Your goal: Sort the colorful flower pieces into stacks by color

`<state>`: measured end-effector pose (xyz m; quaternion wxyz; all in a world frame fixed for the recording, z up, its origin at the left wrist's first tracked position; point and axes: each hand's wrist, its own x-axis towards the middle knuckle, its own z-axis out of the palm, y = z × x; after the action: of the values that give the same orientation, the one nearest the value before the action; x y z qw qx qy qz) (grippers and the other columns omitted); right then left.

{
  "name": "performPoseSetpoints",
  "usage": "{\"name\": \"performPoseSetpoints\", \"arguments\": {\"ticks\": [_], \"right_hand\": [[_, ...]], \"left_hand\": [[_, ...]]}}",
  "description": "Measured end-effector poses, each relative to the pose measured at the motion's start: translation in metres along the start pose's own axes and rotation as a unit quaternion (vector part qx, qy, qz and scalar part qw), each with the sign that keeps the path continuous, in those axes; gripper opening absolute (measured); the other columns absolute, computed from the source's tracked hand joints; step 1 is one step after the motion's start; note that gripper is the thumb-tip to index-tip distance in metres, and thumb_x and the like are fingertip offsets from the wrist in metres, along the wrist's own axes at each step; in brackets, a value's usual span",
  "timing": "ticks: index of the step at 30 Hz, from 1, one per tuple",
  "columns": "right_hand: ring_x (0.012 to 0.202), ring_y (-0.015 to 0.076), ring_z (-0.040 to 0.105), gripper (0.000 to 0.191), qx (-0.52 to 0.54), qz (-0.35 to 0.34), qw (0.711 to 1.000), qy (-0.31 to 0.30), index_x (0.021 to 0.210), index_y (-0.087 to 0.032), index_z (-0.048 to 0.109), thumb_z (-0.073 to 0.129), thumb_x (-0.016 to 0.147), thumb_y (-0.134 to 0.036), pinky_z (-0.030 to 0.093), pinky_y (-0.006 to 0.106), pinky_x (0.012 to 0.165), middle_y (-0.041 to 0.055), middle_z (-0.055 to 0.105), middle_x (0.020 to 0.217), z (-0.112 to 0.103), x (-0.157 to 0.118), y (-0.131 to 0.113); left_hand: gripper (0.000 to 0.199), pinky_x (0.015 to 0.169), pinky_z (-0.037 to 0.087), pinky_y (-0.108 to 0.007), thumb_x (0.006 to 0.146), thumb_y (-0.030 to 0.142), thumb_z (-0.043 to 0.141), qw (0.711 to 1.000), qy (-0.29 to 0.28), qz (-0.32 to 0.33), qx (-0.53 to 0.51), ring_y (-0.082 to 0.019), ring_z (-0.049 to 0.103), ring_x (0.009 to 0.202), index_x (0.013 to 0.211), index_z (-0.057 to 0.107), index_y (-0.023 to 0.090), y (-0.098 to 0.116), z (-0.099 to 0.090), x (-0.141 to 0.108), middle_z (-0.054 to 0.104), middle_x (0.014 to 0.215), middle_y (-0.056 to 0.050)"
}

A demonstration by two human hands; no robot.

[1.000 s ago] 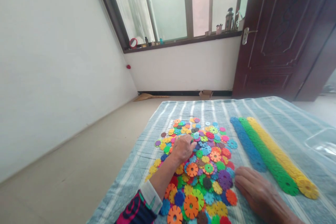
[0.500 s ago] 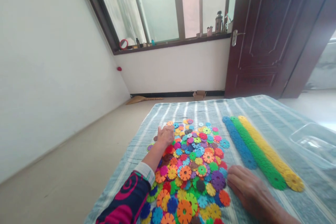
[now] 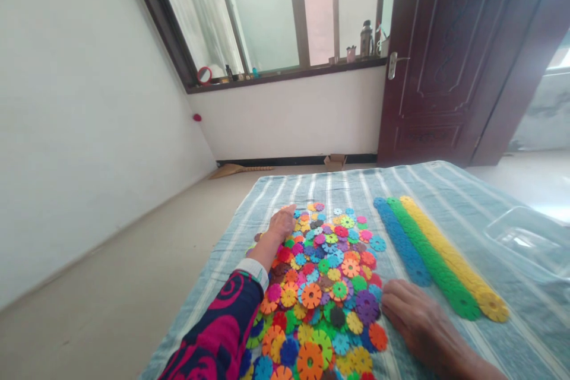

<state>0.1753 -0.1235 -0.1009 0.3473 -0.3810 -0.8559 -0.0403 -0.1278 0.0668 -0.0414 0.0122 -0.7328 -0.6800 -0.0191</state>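
A heap of colorful flower-shaped plastic discs [image 3: 310, 295] covers the middle of the striped cloth. At its far left edge is my left hand [image 3: 282, 223], reaching over the discs with an index finger stretched out. The other left fingers are partly hidden, and I see nothing held in them. My right hand [image 3: 414, 316] rests at the right edge of the heap, close to a purple disc [image 3: 368, 306]. Its fingers are bent and pressed together; whatever lies under them is hidden.
Right of the heap lie overlapping rows of blue discs [image 3: 403, 243], green discs [image 3: 434, 261] and yellow discs [image 3: 454, 255]. Beyond them, a transparent plastic box [image 3: 529, 243] stands on the striped cloth [image 3: 351, 187]. A broom [image 3: 238, 170] lies on the floor by the wall.
My left hand has shifted slightly toward the far edge of the heap, with its index finger now stretched out. My right hand stays beside the heap. The view has turned a little.
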Motion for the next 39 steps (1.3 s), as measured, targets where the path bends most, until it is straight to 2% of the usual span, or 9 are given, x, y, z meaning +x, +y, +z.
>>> {"name": "performPoseSetpoints", "arguments": {"ticks": [5, 9, 19, 25, 27, 29, 32, 34, 39], "right_hand": [[0.066, 0.0141, 0.053, 0.033, 0.012, 0.006, 1.0, -0.004, 0.069, -0.02, 0.054, 0.035, 0.097, -0.019, 0.039, 0.026, 0.061, 0.0016, 0.057, 0.07, 0.0, 0.0, 0.0], [0.067, 0.0141, 0.052, 0.034, 0.015, 0.012, 1.0, -0.008, 0.07, -0.02, 0.053, 0.034, 0.097, -0.02, 0.038, 0.026, 0.061, 0.002, 0.056, 0.07, -0.001, -0.001, 0.0], [0.069, 0.0149, 0.052, 0.035, 0.019, 0.015, 1.0, -0.02, 0.07, -0.019, 0.054, 0.033, 0.097, -0.02, 0.039, 0.027, 0.063, 0.0026, 0.056, 0.072, 0.0, -0.001, 0.0], [0.069, 0.0151, 0.051, 0.033, 0.024, 0.016, 0.999, -0.02, 0.071, -0.02, 0.053, 0.034, 0.098, -0.021, 0.038, 0.027, 0.063, 0.0028, 0.056, 0.072, 0.004, -0.004, 0.002], [0.069, 0.0151, 0.05, 0.033, 0.027, 0.016, 0.999, -0.019, 0.071, -0.02, 0.053, 0.034, 0.098, -0.022, 0.038, 0.027, 0.063, 0.0028, 0.055, 0.072, 0.005, -0.005, 0.003], [0.069, 0.0153, 0.05, 0.033, 0.027, 0.018, 0.999, -0.021, 0.071, -0.02, 0.053, 0.033, 0.098, -0.022, 0.038, 0.028, 0.063, 0.0028, 0.055, 0.072, 0.005, -0.005, 0.003], [0.069, 0.0157, 0.05, 0.032, 0.025, 0.022, 0.999, -0.027, 0.072, -0.02, 0.052, 0.034, 0.098, -0.021, 0.038, 0.028, 0.063, 0.0029, 0.055, 0.072, 0.006, -0.006, 0.004], [0.069, 0.0158, 0.05, 0.032, 0.023, 0.021, 0.999, -0.028, 0.071, -0.02, 0.052, 0.034, 0.098, -0.021, 0.038, 0.029, 0.063, 0.0029, 0.055, 0.073, 0.005, -0.006, 0.004], [0.07, 0.0155, 0.051, 0.033, 0.023, 0.019, 0.999, -0.028, 0.072, -0.02, 0.053, 0.033, 0.098, -0.022, 0.038, 0.028, 0.064, 0.003, 0.056, 0.073, 0.003, -0.004, 0.003]], "left_hand": [[0.038, 0.092, 0.045, -0.03, 0.087, 0.017, 0.042, 1.0, 0.014, 0.001, 0.023, -0.022, 0.061, 0.108, 0.122, 0.056, 0.017, -0.006, -0.002, 0.006, 0.068, 0.111, -0.012], [0.033, 0.086, 0.046, -0.031, 0.087, 0.016, 0.04, 0.999, 0.014, 0.013, 0.047, -0.022, 0.064, 0.099, 0.112, 0.06, 0.019, -0.01, 0.002, 0.001, 0.07, 0.102, -0.011], [0.029, 0.083, 0.046, -0.034, 0.088, 0.022, 0.04, 0.997, 0.028, 0.029, 0.07, -0.024, 0.065, 0.092, 0.109, 0.06, 0.016, -0.005, 0.005, -0.029, 0.07, 0.094, -0.013], [0.028, 0.079, 0.047, -0.033, 0.089, 0.022, 0.038, 0.997, 0.04, 0.042, 0.043, -0.023, 0.066, 0.086, 0.1, 0.063, 0.018, -0.009, 0.006, -0.052, 0.07, 0.084, -0.009], [0.028, 0.08, 0.047, -0.033, 0.088, 0.022, 0.039, 0.998, 0.052, 0.037, 0.024, -0.023, 0.066, 0.088, 0.103, 0.062, 0.019, -0.011, 0.008, -0.056, 0.071, 0.087, -0.008], [0.028, 0.086, 0.047, -0.033, 0.086, 0.021, 0.044, 0.997, 0.068, 0.033, -0.001, -0.023, 0.064, 0.098, 0.108, 0.061, 0.019, -0.012, 0.011, -0.056, 0.07, 0.099, -0.008], [0.035, 0.097, 0.042, -0.033, 0.082, 0.019, 0.051, 0.995, 0.09, 0.023, -0.04, -0.022, 0.056, 0.115, 0.116, 0.057, 0.019, -0.011, 0.013, -0.05, 0.065, 0.116, -0.01], [0.041, 0.1, 0.04, -0.032, 0.079, 0.018, 0.055, 0.993, 0.097, 0.012, -0.066, -0.023, 0.052, 0.119, 0.12, 0.055, 0.017, -0.008, 0.014, -0.043, 0.063, 0.121, -0.01], [0.044, 0.091, 0.045, -0.031, 0.073, 0.011, 0.055, 0.987, 0.082, -0.023, -0.139, -0.021, 0.062, 0.104, 0.116, 0.057, 0.017, -0.002, 0.013, -0.032, 0.07, 0.107, -0.009]]}}
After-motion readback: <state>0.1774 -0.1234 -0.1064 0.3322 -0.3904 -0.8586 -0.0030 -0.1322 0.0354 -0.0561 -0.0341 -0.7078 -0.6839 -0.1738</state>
